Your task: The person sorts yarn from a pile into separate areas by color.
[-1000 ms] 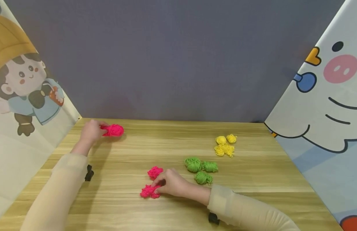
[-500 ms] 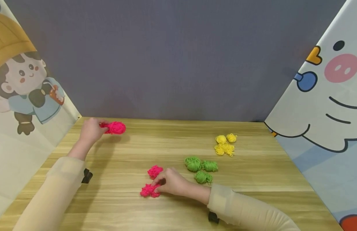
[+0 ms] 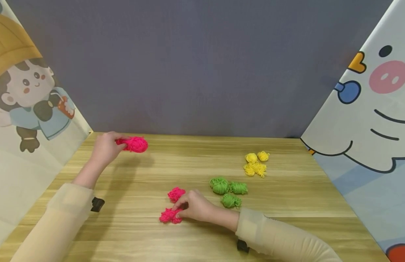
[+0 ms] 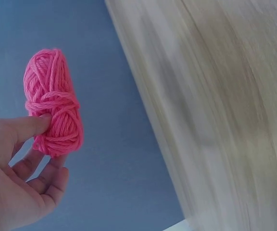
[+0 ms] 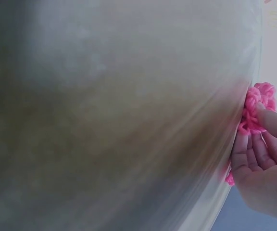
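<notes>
A pink yarn skein (image 4: 54, 101), wound round its middle, is pinched at one end by my left hand (image 3: 105, 147). In the head view it hangs above the table's far left, its shadow apart from it. My right hand (image 3: 196, 206) pinches a smaller pink yarn bundle (image 3: 169, 215) lying on the table near the front middle. Just behind that one rests another small pink bundle (image 3: 176, 194), close to my right fingers. The right wrist view shows my thumb on the gripped pink yarn (image 5: 261, 98), next to the tabletop.
Several green yarn bundles (image 3: 219, 185) lie right of my right hand. Further back on the right is a cluster of yellow yarn bundles (image 3: 255, 169). A grey panel (image 3: 202, 72) stands along the wooden table's (image 3: 189, 153) back edge, with printed panels at both sides.
My left hand has lifted the pink skein off the table and shifted it slightly right. My right hand stays in place on the small pink bundle.
</notes>
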{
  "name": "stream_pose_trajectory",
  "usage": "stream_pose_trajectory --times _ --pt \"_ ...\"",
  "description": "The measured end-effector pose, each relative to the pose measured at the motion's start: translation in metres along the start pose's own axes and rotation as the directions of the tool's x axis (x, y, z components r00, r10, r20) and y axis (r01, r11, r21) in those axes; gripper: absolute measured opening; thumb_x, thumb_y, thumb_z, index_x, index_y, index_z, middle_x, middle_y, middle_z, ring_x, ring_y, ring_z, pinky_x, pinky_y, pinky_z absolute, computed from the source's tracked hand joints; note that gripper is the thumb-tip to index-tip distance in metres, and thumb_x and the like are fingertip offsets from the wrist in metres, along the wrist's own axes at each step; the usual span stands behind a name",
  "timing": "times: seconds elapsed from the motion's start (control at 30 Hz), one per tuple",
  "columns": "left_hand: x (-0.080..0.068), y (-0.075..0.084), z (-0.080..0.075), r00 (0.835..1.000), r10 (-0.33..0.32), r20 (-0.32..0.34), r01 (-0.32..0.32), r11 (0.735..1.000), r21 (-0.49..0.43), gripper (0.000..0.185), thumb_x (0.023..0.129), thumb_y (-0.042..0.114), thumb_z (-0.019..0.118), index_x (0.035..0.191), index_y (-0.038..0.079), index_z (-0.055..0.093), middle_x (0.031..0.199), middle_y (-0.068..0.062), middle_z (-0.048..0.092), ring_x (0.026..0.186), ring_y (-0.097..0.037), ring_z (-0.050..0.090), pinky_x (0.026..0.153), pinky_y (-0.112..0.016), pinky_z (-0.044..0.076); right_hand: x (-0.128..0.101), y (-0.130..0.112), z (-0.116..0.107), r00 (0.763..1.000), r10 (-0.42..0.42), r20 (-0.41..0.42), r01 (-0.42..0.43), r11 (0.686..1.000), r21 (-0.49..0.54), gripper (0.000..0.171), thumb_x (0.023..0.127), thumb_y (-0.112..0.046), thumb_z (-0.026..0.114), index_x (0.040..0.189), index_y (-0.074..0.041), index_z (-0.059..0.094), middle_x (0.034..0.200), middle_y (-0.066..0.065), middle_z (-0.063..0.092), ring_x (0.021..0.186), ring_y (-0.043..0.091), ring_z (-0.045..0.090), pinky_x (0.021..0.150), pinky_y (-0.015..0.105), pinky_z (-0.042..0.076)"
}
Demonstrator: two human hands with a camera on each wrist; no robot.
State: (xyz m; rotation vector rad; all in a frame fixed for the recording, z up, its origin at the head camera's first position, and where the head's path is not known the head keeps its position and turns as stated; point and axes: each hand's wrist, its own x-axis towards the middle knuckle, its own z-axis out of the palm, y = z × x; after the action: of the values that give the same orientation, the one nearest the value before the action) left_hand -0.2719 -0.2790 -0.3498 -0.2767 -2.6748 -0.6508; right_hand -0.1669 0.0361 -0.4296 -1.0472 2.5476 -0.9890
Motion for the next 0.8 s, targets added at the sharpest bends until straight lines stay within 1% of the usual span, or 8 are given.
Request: stream_pose_trajectory --times 0.17,0.27,0.37,0.43,0.5,0.6,0.8 --pt "-0.004 0.009 -0.005 0.998 0.044 -0.045 -0.045 0.999 -0.014 0.017 0.076 -0.001 0.07 0.093 0.0 0.074 0.086 -0.02 0.066 0.058 -0.022 0.045 0.05 -0.029 0.033 -0.001 0.0 0.0 1.0 -0.011 0.0 0.011 1.0 0.002 0.016 0.072 -0.012 0.081 0.086 -0.016 0.076 0.085 -0.008 0.072 0.068 -0.006 0.053 0.064 0.01 0.045" --pt "-0.008 0.015 -0.008 0.997 0.057 -0.048 -0.059 0.998 -0.025 0.017 0.077 0.0 0.071 0.093 0.0 0.074 0.086 -0.018 0.066 0.058 -0.021 0.046 0.05 -0.029 0.034 -0.002 0.001 0.0 1.0 -0.02 -0.003 0.02 1.0 0.001 0.016 0.072 -0.012 0.081 0.086 -0.015 0.076 0.085 -0.007 0.072 0.069 -0.006 0.054 0.065 0.01 0.045" --pt "-0.012 0.019 -0.009 0.997 0.066 -0.041 -0.067 0.997 -0.029 0.017 0.077 0.0 0.072 0.093 0.002 0.074 0.087 -0.016 0.068 0.062 -0.021 0.05 0.053 -0.029 0.036 -0.002 0.001 -0.001 1.0 -0.015 -0.003 0.015 1.0 0.008 0.015 0.072 -0.012 0.081 0.086 -0.015 0.076 0.086 -0.007 0.072 0.069 -0.006 0.055 0.065 0.01 0.045" --pt "-0.016 0.022 -0.01 0.997 0.07 -0.027 -0.071 0.997 -0.036 0.017 0.077 0.001 0.072 0.095 0.002 0.074 0.092 -0.016 0.068 0.068 -0.024 0.054 0.056 -0.032 0.04 -0.002 0.001 -0.001 1.0 -0.012 -0.002 0.012 1.0 0.015 0.015 0.072 -0.012 0.081 0.086 -0.015 0.076 0.085 -0.007 0.072 0.068 -0.006 0.054 0.064 0.009 0.045" --pt "-0.019 0.024 -0.01 0.997 0.077 -0.017 -0.078 0.996 -0.038 0.018 0.078 0.002 0.073 0.096 0.003 0.074 0.097 -0.017 0.069 0.077 -0.028 0.059 0.062 -0.037 0.045 -0.003 0.0 -0.001 1.0 -0.006 0.0 0.006 1.0 0.025 0.015 0.072 -0.011 0.081 0.086 -0.015 0.076 0.085 -0.007 0.072 0.066 -0.007 0.052 0.063 0.009 0.045" --pt "-0.025 0.027 -0.011 0.996 0.094 -0.01 -0.094 0.994 -0.054 0.019 0.078 0.001 0.073 0.097 0.003 0.073 0.1 -0.018 0.068 0.085 -0.031 0.063 0.068 -0.045 0.05 -0.003 -0.001 -0.001 1.0 -0.008 0.0 0.008 0.999 0.034 0.015 0.072 -0.011 0.081 0.086 -0.015 0.076 0.084 -0.008 0.072 0.065 -0.007 0.051 0.061 0.009 0.045" --pt "-0.035 0.031 -0.015 0.992 0.125 -0.007 -0.125 0.989 -0.083 0.02 0.077 -0.001 0.073 0.096 0.003 0.073 0.099 -0.016 0.068 0.083 -0.03 0.063 0.07 -0.048 0.051 -0.003 -0.001 -0.001 1.0 -0.016 -0.003 0.016 0.999 0.043 0.015 0.072 -0.011 0.08 0.086 -0.014 0.076 0.085 -0.006 0.072 0.066 -0.007 0.052 0.062 0.009 0.046"
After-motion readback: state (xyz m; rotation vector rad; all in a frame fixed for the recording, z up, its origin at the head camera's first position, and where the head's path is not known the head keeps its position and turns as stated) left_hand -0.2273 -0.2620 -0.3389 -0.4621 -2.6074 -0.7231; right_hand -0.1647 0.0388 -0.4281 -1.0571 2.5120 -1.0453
